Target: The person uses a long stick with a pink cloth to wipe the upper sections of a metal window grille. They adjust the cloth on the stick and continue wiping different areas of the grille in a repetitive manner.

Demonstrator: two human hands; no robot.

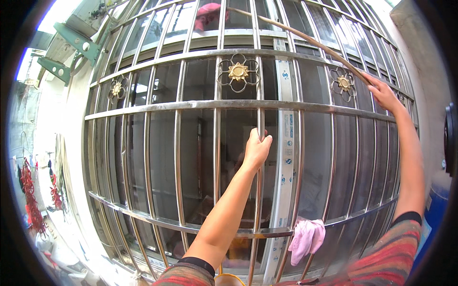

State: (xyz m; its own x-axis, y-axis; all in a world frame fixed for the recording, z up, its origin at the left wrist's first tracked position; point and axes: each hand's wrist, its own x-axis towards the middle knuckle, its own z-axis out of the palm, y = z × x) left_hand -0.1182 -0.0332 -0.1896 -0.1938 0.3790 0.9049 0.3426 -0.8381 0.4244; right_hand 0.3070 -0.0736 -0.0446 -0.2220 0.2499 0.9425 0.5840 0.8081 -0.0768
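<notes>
My left hand (257, 148) grips a vertical stainless bar (260, 119) of the window grille, just below its middle rail. My right hand (381, 93), raised at the right, holds a long wooden pole (310, 39) that slants up to the left. A bright pink cloth (208, 14) is at the pole's far end, high against the window behind the bars. A pale pink cloth (307, 240) hangs over the lower rail to the right of my left forearm. Gold flower ornaments (237, 71) decorate the upper grille, in front of dark sliding glass panes (162, 157).
Green metal brackets (78, 40) stick out at the upper left, with red strands (33, 200) hanging below them beside a white wall. A yellow-rimmed container (229, 279) shows at the bottom edge. A blue drum (431, 209) stands at the far right.
</notes>
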